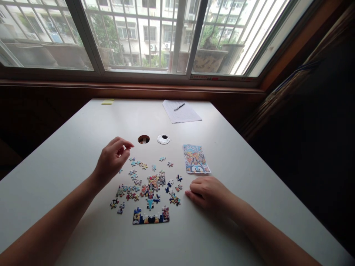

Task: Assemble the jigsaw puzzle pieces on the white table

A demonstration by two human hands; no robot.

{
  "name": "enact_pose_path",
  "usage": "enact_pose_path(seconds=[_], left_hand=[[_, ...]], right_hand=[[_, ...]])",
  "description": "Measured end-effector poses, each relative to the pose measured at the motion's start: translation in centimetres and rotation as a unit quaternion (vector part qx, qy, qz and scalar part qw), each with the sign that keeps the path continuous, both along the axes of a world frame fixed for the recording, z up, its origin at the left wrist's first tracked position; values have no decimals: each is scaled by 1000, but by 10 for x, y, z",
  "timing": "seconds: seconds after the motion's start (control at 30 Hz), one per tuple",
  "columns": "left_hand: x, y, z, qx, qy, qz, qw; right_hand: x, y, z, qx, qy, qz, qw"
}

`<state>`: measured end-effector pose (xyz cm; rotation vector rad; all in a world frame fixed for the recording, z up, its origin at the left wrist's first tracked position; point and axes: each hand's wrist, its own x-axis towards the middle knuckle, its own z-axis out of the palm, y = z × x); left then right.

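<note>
Puzzle pieces [144, 186] lie scattered on the counter [69, 155], just below my left grip [112, 159] and beside my right grip [206, 192]. Left fingers pinched together above them, cannot tell if a piece is held. Right rests curled, empty. Reference picture [195, 159] just beyond right grip.

White table [69, 155]; multicoloured puzzle pieces [149, 186] (blue prevailing); beyond them, orange-and-blue cartoon leaflet [195, 159], yellow sticky note [107, 101], white paper [181, 111].

Bright daylight from the window [144, 37]; dim right side, wide-angle edge bending.
</note>
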<state>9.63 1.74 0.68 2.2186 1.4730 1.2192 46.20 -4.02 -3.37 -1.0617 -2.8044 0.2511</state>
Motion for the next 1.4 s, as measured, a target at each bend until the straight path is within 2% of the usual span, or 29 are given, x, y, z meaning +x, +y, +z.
enact_pose_path(seconds=[0.17,0.23,0.37,0.5,0.6,0.77,0.9,1.4], left_hand=[[4,-5,7,73,-2,2,997],[1,-4,8,78,6,-13,997],[-9,3,7,-7,80,-103,991],[-18,8,6,-79,181,-199,960],[-19,5,9,-120,237,-241,934],[-17,-5,14,-134,281,-262,913],[-16,-9,12,-133,305,-283,899],[0,-16,5,-106,321,-291,895]], right_hand=[[1,-1,0,0,4,-4,1000],[1,-1,0,-1,5,-5,1000],[1,0,1,-5,1,-7,1000],[1,0,-1,-1,-6,-8,1000],[1,0,0,-1,-4,-6,1000],[0,-1,2,-7,1,-11,1000],[0,-1,1,-8,6,-9,1000],[1,0,0,-6,6,-4,1000]])
